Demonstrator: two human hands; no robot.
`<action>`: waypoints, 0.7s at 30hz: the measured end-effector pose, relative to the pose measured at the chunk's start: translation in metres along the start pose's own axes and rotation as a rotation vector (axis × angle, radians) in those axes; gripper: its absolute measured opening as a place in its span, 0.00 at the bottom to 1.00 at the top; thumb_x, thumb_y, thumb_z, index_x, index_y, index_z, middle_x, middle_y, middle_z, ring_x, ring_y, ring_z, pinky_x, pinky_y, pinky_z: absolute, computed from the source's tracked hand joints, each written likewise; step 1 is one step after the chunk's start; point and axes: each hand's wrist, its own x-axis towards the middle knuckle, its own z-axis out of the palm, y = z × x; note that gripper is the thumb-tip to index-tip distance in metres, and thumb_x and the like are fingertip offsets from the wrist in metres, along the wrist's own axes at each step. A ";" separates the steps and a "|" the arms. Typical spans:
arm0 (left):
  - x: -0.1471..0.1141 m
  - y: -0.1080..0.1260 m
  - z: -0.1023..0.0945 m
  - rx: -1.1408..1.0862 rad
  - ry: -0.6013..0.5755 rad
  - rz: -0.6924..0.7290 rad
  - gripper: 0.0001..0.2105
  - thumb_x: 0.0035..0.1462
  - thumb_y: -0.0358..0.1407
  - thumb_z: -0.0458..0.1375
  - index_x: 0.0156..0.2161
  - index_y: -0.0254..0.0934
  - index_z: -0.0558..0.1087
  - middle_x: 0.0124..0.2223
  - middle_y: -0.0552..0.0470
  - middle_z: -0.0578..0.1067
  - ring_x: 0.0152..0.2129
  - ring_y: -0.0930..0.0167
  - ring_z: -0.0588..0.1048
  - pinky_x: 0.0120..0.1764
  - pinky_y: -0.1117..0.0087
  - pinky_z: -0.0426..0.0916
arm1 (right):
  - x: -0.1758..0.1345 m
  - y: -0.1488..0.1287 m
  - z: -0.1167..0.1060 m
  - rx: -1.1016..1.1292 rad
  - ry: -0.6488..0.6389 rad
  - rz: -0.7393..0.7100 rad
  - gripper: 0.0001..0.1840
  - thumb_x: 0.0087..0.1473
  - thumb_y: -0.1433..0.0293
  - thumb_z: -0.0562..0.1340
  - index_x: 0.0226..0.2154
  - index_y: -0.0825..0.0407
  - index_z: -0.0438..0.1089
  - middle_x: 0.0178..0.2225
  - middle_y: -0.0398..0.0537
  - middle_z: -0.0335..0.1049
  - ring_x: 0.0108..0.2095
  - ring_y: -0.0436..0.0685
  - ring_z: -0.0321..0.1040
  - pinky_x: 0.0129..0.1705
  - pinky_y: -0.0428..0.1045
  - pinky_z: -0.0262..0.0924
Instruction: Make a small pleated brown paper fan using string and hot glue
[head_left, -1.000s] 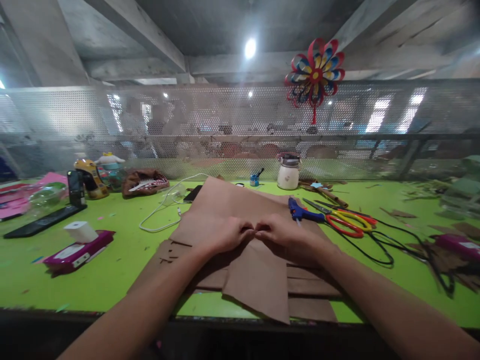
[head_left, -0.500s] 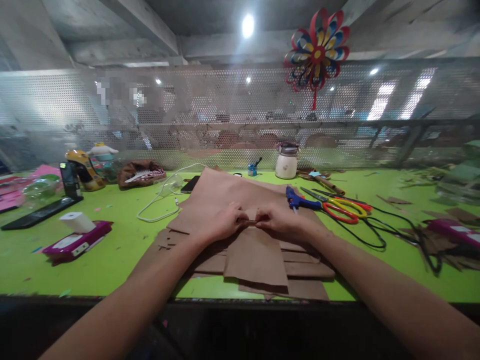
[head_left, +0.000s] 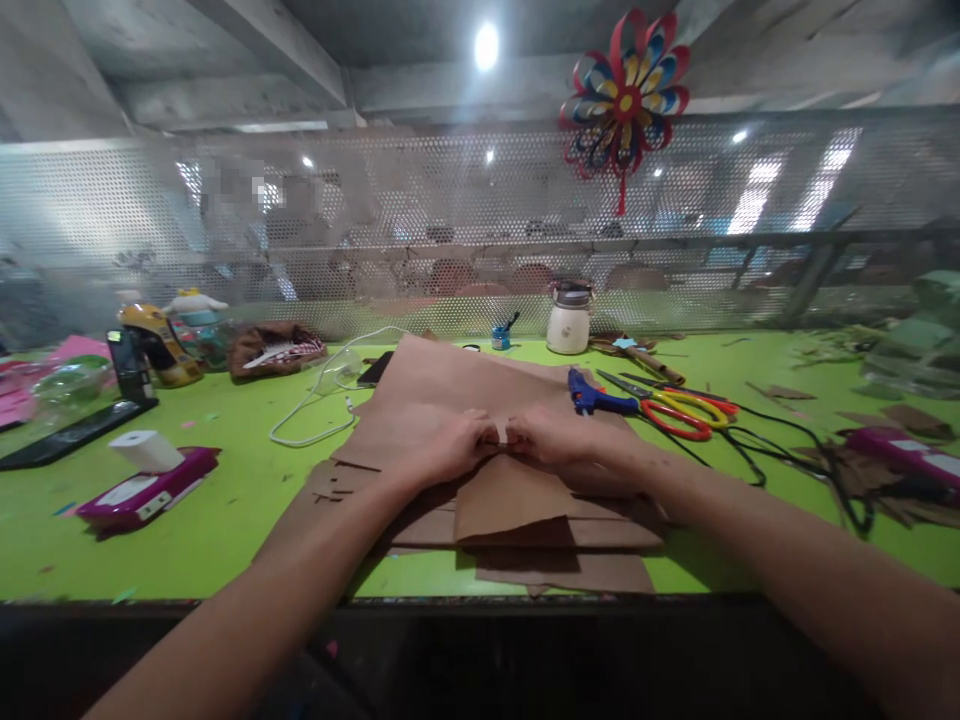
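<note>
Both hands work close together over a stack of brown paper sheets (head_left: pixel 420 390) on the green table. My left hand (head_left: pixel 472 440) is closed, its fingertips pinching the top edge of a smaller piece of brown paper (head_left: pixel 506 500). Just right of it, my right hand (head_left: pixel 547 435) pinches the same edge. The piece hangs from the fingers toward me, its lower end tilted up off the sheets. A small pale spot shows between the fingertips; what it is I cannot make out. Beyond my right hand lies a blue hot glue gun (head_left: pixel 596 397).
Scissors with red and yellow handles (head_left: pixel 682 412) and black cords lie right of the glue gun. A purple power strip (head_left: pixel 146 490) with a white plug sits left. Along the back stand a white jar (head_left: pixel 568 320) and a small blue bottle (head_left: pixel 501 337), before a perforated metal screen (head_left: pixel 420 220).
The lower end of the small brown paper has lifted and looks shorter from here. Both hands stay pinched at its top edge, and the view has shifted slightly.
</note>
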 end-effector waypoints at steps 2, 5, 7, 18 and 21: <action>-0.001 0.002 -0.005 0.015 -0.035 -0.015 0.07 0.55 0.32 0.51 0.33 0.35 0.72 0.32 0.51 0.69 0.28 0.73 0.67 0.31 0.73 0.60 | -0.005 -0.003 -0.001 0.002 0.018 0.015 0.06 0.50 0.74 0.57 0.26 0.56 0.69 0.25 0.47 0.67 0.23 0.49 0.56 0.24 0.45 0.45; -0.003 0.005 -0.013 0.032 -0.083 -0.008 0.09 0.56 0.32 0.49 0.34 0.35 0.72 0.33 0.50 0.70 0.28 0.72 0.67 0.32 0.73 0.60 | -0.017 -0.005 -0.002 0.023 0.048 0.038 0.06 0.51 0.74 0.55 0.26 0.54 0.67 0.26 0.46 0.66 0.25 0.50 0.56 0.26 0.45 0.46; -0.005 0.008 -0.018 0.043 -0.114 0.006 0.10 0.56 0.31 0.48 0.35 0.35 0.72 0.34 0.50 0.70 0.29 0.72 0.67 0.32 0.73 0.59 | -0.026 -0.006 -0.003 0.032 0.044 0.057 0.05 0.50 0.74 0.55 0.26 0.54 0.66 0.26 0.45 0.66 0.24 0.50 0.56 0.26 0.45 0.46; -0.011 0.029 -0.039 0.164 -0.200 0.042 0.10 0.56 0.33 0.49 0.38 0.38 0.73 0.36 0.48 0.68 0.27 0.71 0.65 0.31 0.71 0.56 | -0.043 -0.022 -0.017 -0.047 0.043 0.063 0.05 0.54 0.74 0.53 0.32 0.54 0.64 0.36 0.51 0.66 0.34 0.54 0.61 0.34 0.47 0.52; -0.011 0.030 -0.038 0.184 -0.200 0.066 0.10 0.56 0.32 0.49 0.38 0.37 0.73 0.35 0.48 0.68 0.27 0.70 0.64 0.31 0.71 0.56 | -0.043 -0.021 -0.014 -0.097 0.020 0.039 0.08 0.51 0.75 0.55 0.36 0.54 0.64 0.40 0.53 0.66 0.37 0.56 0.61 0.37 0.48 0.54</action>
